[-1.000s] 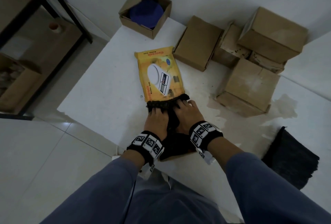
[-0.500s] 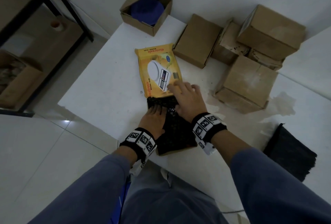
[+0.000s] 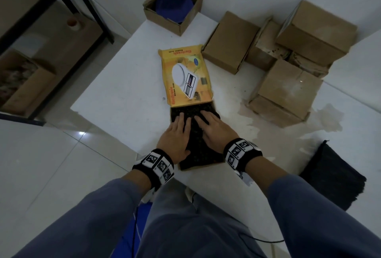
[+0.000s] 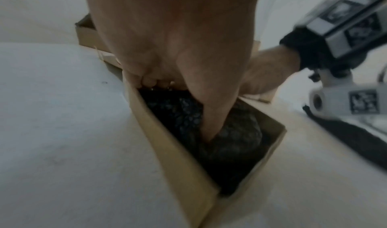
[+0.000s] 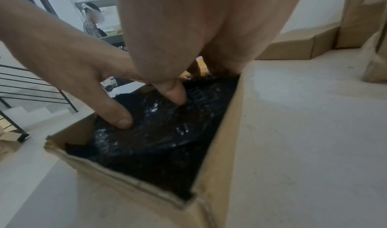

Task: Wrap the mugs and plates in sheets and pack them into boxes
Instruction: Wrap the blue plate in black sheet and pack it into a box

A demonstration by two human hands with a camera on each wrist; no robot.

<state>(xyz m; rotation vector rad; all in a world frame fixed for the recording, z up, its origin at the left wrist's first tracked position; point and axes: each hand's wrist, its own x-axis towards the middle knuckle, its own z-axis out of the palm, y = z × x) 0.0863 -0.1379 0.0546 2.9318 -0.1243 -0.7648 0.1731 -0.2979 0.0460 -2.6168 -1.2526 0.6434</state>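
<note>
Both hands press a black bubble-wrap bundle [image 3: 196, 134] into an open cardboard box [image 5: 222, 124] on a white table [image 3: 127, 92]; left hand [image 3: 175, 136] and right hand [image 3: 214, 132] lie flat, fingers spread. The yellow printed lid [image 3: 185, 76] lies open beyond, plain boxes [image 3: 288, 84] just right.

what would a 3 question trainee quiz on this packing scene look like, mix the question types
1. True or false: both hands press on the black bubble-wrapped bundle inside the open box.
2. Multiple choice: the yellow lid printed with a kitchen scale is A) shut over the bundle, B) folded back flat on the table, C) lying on the floor.
3. Fill in: the open carton at the table's far corner holds something coloured ____.

Key
1. True: the left hand and right hand lie flat on it, fingers straight.
2. B
3. Blue
</note>
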